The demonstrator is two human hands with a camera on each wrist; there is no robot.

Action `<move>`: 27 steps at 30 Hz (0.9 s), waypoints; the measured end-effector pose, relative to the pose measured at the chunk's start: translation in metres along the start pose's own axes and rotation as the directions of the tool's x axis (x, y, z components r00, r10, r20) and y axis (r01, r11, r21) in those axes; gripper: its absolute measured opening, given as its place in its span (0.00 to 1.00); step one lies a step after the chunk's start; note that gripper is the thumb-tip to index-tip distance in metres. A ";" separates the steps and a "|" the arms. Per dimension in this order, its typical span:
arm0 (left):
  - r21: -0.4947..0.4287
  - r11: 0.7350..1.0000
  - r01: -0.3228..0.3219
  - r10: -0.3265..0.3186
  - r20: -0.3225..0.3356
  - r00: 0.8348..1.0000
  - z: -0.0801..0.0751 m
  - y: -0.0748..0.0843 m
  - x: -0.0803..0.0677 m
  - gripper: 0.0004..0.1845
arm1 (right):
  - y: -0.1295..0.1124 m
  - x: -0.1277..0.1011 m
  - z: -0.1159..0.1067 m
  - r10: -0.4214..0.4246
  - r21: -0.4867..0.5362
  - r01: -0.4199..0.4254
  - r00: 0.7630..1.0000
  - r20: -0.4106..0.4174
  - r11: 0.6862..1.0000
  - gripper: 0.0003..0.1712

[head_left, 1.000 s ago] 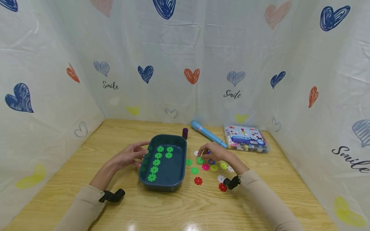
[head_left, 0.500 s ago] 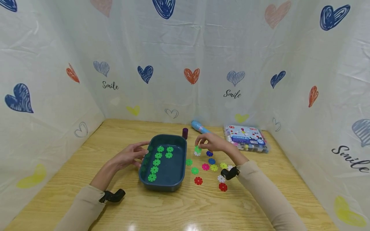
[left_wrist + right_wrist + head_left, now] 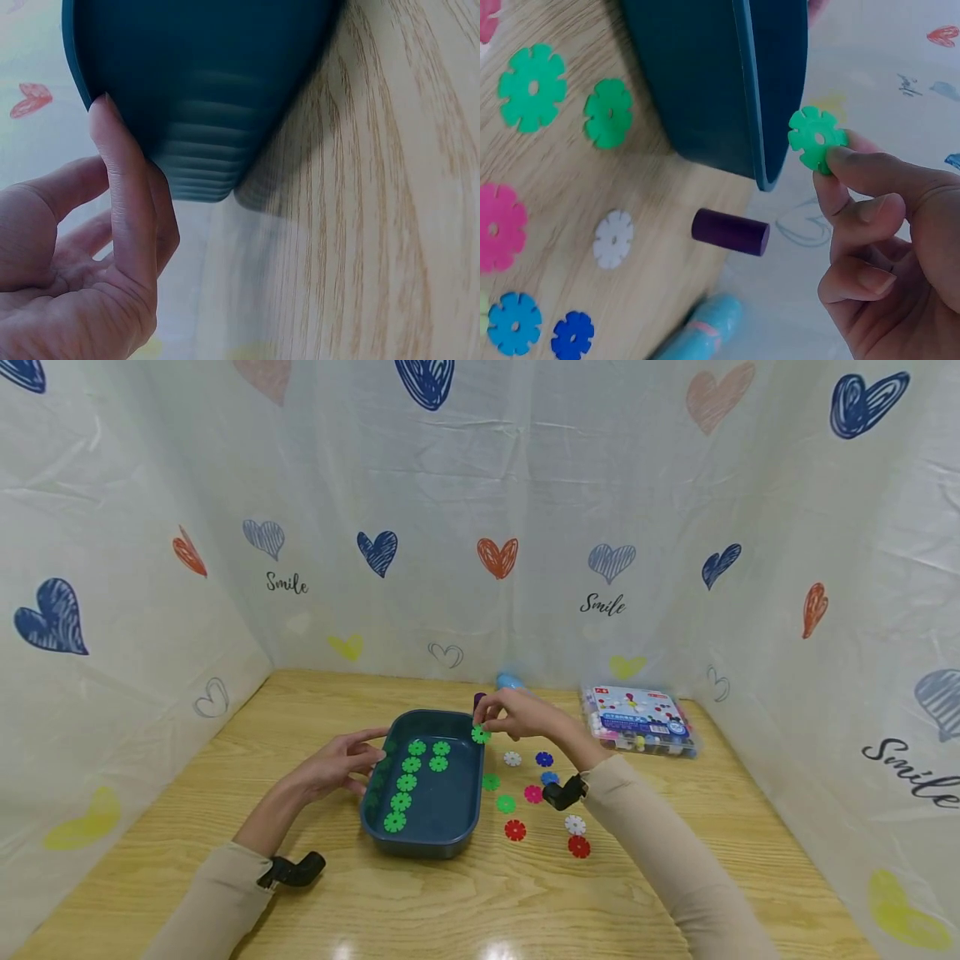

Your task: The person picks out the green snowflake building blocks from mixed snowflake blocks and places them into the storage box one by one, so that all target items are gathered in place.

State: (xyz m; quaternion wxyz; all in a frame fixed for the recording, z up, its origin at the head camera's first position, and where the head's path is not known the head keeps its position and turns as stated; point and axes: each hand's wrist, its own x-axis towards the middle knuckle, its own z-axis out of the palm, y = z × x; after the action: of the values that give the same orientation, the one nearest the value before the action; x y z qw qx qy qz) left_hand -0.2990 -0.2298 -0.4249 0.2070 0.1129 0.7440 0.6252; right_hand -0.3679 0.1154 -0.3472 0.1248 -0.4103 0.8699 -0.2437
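Between thumb and fingertips, my right hand point(image 3: 517, 713) pinches a green notched disc point(image 3: 819, 139), shaped like a flower with a centre hole. The disc is at the right rim of a dark blue plastic bin point(image 3: 450, 806), above the table. Several green discs point(image 3: 406, 782) lie inside the bin, a column on the left and two more beside it. My left hand point(image 3: 339, 767) rests against the bin's left side. In the left wrist view, its fingertips touch the outer wall near the rim, with the fingers only loosely bent.
Right of the bin lie loose discs: green point(image 3: 506, 804), red point(image 3: 515, 830), pink point(image 3: 533, 793), white point(image 3: 512, 759) and blue point(image 3: 544, 759). A purple cylinder point(image 3: 730, 232) stands near the bin's far corner. Behind are a light blue object point(image 3: 705, 328), partly hidden, and a clear box point(image 3: 640, 720) of parts.
My right hand has carried the green disc from among the loose pieces, away from me and leftward to the bin's rim. The left hand and the bin have stayed put.
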 end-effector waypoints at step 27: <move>0.013 1.000 -0.005 0.005 0.004 1.000 -0.001 -0.001 0.002 0.35 | -0.035 0.069 0.034 0.147 0.011 -0.155 0.957 0.251 0.988 0.08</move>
State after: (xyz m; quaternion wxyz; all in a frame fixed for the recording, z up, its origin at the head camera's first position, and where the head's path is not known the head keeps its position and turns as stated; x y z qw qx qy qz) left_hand -0.3007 -0.2301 -0.4263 0.2062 0.1172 0.7474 0.6206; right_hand -0.3746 0.0318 -0.3587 0.2577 -0.3682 0.8722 -0.1931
